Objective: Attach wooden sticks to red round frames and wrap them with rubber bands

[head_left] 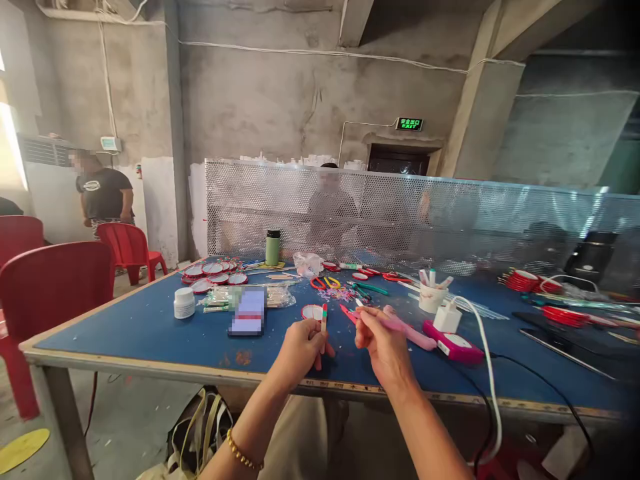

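My left hand (301, 350) is closed around a thin, flat stick (324, 319) with red, green and pale bands, held upright above the table's front part. Just behind it lies a round white disc with a red rim (312, 311). To the right, my right hand (383, 343) is closed in a pinch on something with a small white tip (359, 303); its kind is hidden by the fingers. A pink tool with a long curved handle (407, 329) shows behind the right hand; I cannot tell whether the hand touches it.
On the blue table (135, 340) are a phone (249, 312), a white jar (184, 303), a green bottle (273, 248), red-rimmed discs (210, 269), a cup of markers (431, 297) and a magenta box (453, 343) with cables. A perforated metal screen (260, 207) stands behind. People stand beyond.
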The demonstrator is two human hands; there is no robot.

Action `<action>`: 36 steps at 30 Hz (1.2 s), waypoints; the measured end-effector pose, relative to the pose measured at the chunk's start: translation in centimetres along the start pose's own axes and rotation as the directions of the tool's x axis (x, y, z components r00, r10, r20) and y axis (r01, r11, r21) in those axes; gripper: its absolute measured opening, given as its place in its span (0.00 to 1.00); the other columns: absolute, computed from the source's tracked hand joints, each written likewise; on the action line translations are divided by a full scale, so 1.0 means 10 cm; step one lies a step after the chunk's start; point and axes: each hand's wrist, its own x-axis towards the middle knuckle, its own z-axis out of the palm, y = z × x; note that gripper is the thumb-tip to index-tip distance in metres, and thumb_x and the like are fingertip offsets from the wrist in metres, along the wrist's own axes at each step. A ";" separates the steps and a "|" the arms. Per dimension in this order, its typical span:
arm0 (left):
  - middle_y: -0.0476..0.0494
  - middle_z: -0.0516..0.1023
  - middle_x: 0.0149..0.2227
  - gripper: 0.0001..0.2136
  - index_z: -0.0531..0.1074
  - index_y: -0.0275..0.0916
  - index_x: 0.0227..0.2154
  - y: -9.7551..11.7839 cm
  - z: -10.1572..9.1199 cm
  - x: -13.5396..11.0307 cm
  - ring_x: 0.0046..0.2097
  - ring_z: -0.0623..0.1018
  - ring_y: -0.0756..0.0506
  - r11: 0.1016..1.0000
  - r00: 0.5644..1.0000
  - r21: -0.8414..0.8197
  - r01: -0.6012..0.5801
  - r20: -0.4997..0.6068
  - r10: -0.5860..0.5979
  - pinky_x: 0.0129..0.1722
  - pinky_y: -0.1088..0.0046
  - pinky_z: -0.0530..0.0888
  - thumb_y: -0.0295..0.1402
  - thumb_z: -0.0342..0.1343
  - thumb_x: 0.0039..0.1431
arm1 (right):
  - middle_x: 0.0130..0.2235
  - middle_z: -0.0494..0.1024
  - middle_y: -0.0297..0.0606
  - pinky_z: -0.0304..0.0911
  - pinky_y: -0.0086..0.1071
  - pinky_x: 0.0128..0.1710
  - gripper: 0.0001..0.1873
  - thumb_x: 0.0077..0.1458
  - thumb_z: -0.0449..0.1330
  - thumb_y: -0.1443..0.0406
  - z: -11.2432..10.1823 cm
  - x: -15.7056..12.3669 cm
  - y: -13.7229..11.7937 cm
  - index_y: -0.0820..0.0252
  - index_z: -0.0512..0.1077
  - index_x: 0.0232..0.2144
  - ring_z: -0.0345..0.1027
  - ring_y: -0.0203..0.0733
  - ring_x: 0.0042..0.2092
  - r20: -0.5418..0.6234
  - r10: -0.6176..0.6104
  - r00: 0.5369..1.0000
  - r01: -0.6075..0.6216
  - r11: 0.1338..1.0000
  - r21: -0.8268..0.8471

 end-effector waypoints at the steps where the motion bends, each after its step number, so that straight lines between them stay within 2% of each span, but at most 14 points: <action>1: 0.44 0.80 0.25 0.08 0.64 0.38 0.22 0.00 0.00 0.00 0.15 0.66 0.56 1.000 1.000 0.003 -0.001 0.003 0.001 0.16 0.80 0.58 0.31 0.47 0.55 | 0.18 0.69 0.28 0.55 0.24 0.16 0.15 0.45 0.70 0.56 0.00 -0.01 0.00 0.61 0.74 0.27 0.60 0.30 0.16 -0.009 -0.013 1.000 0.013 1.000 -0.012; 4: 0.44 0.81 0.26 0.08 0.64 0.38 0.23 -0.02 0.00 0.00 0.15 0.66 0.56 1.000 1.000 -0.011 0.007 0.009 -0.006 0.16 0.80 0.58 0.33 0.48 0.56 | 0.13 0.62 0.24 0.51 0.24 0.15 0.17 0.51 0.66 0.54 0.01 -0.03 0.00 0.61 0.72 0.24 0.53 0.27 0.14 0.010 -0.067 0.998 0.068 0.994 -0.083; 6: 0.44 0.81 0.26 0.09 0.64 0.38 0.23 -0.03 0.00 -0.01 0.15 0.66 0.56 1.000 1.000 -0.020 0.013 0.010 -0.013 0.15 0.80 0.57 0.35 0.49 0.56 | 0.13 0.62 0.24 0.51 0.24 0.16 0.17 0.55 0.64 0.55 0.03 -0.07 -0.01 0.61 0.71 0.24 0.52 0.27 0.14 0.046 -0.110 0.993 0.115 0.984 -0.136; 12: 0.43 0.81 0.28 0.09 0.64 0.38 0.24 -0.02 -0.01 -0.01 0.15 0.68 0.55 0.999 0.999 -0.043 0.026 0.025 -0.025 0.13 0.81 0.56 0.37 0.50 0.56 | 0.23 0.74 0.30 0.60 0.26 0.19 0.15 0.57 0.63 0.54 0.12 -0.24 -0.08 0.60 0.74 0.36 0.65 0.33 0.19 0.123 -0.138 0.983 0.162 0.963 -0.215; 16: 0.43 0.81 0.27 0.09 0.64 0.38 0.25 -0.03 0.00 -0.01 0.16 0.70 0.54 0.996 0.999 -0.081 0.028 0.034 -0.025 0.12 0.82 0.57 0.37 0.50 0.56 | 0.27 0.78 0.35 0.67 0.29 0.24 0.14 0.56 0.63 0.54 0.17 -0.26 -0.04 0.59 0.75 0.35 0.71 0.36 0.23 0.161 -0.206 0.965 0.246 0.924 -0.292; 21: 0.44 0.80 0.27 0.09 0.64 0.38 0.26 -0.02 -0.01 -0.02 0.17 0.71 0.54 0.996 0.998 -0.093 0.004 0.058 0.002 0.12 0.83 0.58 0.37 0.50 0.57 | 0.28 0.79 0.36 0.68 0.30 0.25 0.11 0.56 0.63 0.56 0.21 -0.28 0.02 0.59 0.76 0.33 0.73 0.38 0.24 0.165 -0.251 0.954 0.296 0.875 -0.384; 30: 0.45 0.78 0.25 0.07 0.65 0.37 0.25 0.01 0.00 -0.01 0.16 0.70 0.54 0.996 0.998 -0.084 0.020 0.060 -0.015 0.12 0.82 0.58 0.35 0.49 0.54 | 0.24 0.77 0.34 0.64 0.29 0.24 0.12 0.58 0.61 0.58 0.15 -0.33 0.02 0.57 0.74 0.26 0.70 0.38 0.23 0.165 -0.295 0.941 0.338 0.818 -0.465; 33: 0.46 0.78 0.24 0.06 0.67 0.37 0.25 0.00 0.00 -0.01 0.16 0.70 0.54 0.998 0.998 -0.053 0.019 0.062 -0.016 0.13 0.81 0.58 0.33 0.49 0.53 | 0.23 0.75 0.32 0.63 0.29 0.23 0.11 0.59 0.60 0.58 0.13 -0.32 0.04 0.57 0.75 0.29 0.68 0.36 0.21 0.163 -0.291 0.943 0.333 0.825 -0.456; 36: 0.48 0.78 0.24 0.07 0.69 0.36 0.31 -0.01 0.00 -0.01 0.15 0.70 0.54 0.998 0.998 -0.051 0.025 0.059 -0.022 0.14 0.81 0.58 0.32 0.49 0.53 | 0.23 0.74 0.31 0.63 0.29 0.22 0.12 0.60 0.59 0.57 0.13 -0.31 0.05 0.57 0.76 0.35 0.67 0.36 0.21 0.159 -0.272 0.949 0.314 0.847 -0.429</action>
